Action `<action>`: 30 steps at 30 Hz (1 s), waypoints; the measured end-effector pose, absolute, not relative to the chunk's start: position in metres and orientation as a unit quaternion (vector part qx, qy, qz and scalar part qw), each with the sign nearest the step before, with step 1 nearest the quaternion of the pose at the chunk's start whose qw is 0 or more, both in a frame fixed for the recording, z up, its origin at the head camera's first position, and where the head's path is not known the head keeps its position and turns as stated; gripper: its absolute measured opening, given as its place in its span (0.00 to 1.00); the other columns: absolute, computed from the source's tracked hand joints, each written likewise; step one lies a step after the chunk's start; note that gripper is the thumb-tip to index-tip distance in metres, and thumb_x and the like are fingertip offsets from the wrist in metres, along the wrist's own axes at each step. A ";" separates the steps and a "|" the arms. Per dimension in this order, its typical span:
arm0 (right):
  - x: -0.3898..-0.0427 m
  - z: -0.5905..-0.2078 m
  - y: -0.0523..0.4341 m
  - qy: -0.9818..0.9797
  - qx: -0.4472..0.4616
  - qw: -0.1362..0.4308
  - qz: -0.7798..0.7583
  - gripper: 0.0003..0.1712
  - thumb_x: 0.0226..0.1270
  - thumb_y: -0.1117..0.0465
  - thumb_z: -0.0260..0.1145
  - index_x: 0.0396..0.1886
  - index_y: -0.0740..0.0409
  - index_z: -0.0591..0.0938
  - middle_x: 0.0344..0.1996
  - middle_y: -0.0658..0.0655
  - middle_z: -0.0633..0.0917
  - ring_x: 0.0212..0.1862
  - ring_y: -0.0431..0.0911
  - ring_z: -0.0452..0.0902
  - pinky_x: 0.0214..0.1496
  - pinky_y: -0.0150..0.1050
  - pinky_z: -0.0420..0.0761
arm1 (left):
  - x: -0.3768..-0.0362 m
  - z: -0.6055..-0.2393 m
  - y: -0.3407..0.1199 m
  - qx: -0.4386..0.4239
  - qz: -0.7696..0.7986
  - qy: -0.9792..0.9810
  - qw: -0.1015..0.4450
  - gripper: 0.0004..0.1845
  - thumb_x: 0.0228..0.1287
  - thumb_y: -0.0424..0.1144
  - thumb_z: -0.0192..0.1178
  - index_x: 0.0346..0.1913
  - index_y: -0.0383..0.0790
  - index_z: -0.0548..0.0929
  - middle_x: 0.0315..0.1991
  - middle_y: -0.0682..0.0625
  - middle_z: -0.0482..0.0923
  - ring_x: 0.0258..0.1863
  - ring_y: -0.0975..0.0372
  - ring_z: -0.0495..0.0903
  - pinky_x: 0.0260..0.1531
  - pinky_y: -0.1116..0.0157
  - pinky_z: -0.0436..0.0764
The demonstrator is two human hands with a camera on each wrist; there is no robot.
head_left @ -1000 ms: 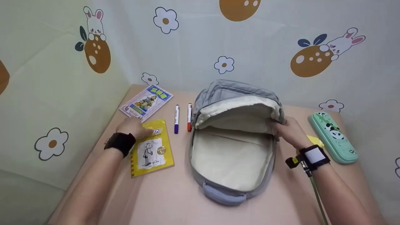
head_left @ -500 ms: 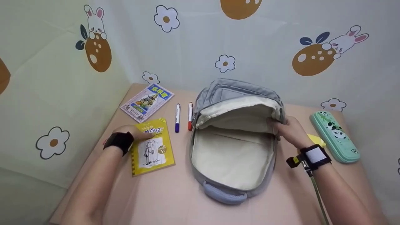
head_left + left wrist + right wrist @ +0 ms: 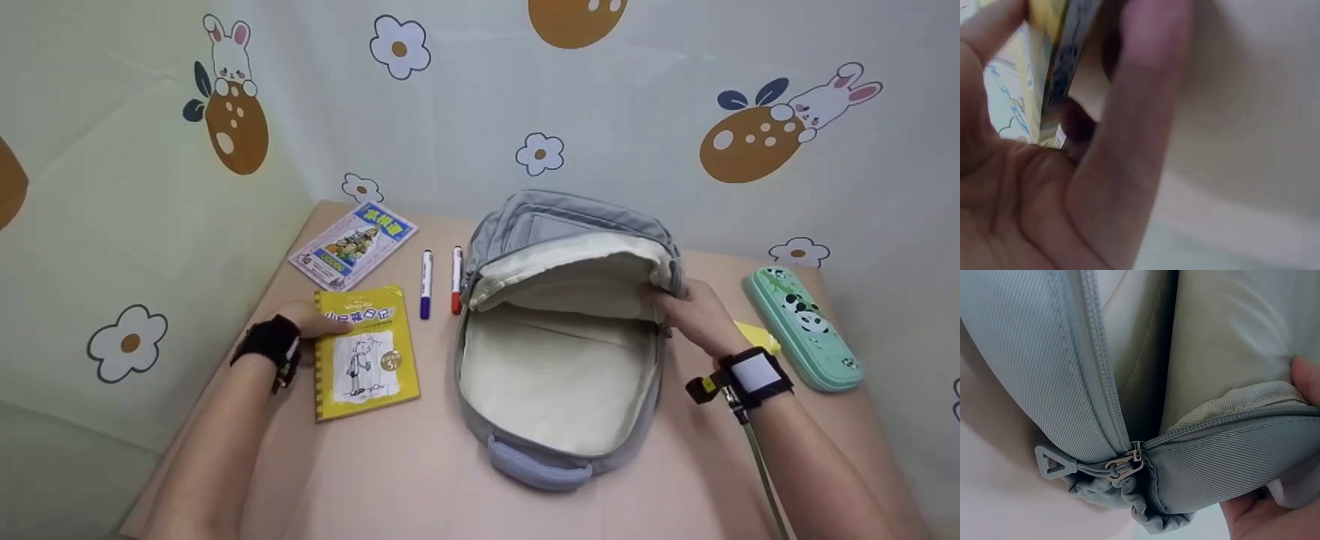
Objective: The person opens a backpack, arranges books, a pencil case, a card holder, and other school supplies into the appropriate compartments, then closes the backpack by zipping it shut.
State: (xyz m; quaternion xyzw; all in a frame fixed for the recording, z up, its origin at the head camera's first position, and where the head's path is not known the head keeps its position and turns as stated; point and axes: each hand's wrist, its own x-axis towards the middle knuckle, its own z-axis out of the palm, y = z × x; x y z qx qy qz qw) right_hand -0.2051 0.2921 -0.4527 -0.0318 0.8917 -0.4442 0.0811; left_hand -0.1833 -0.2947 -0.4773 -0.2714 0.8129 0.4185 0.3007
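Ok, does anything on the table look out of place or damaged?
Nothing stands out. The backpack lies unzipped, its flap held by the right hand; the left hand grips the yellow book. No spills or damage.

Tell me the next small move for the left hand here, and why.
Probably lift the yellow book by its spine edge and swing it toward the backpack. The left hand already grips that edge, thumb on the cover, while the right hand holds the backpack's flap open, showing a bare cream lining.

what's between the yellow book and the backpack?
Head view: two markers, a purple-capped marker and a red-capped marker, lie side by side between the yellow book and the grey backpack.
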 end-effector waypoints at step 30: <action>-0.207 -0.447 0.293 0.880 -0.021 0.111 -0.462 0.37 0.69 0.31 0.62 0.50 0.64 0.79 0.44 0.61 0.80 0.50 0.53 0.75 0.51 0.43 0.74 | -0.131 -0.416 -0.264 0.024 0.616 0.684 0.390 0.31 0.77 0.38 0.58 0.75 0.31 0.60 0.57 0.33 0.81 0.51 0.42 0.85 0.49 0.51 0.84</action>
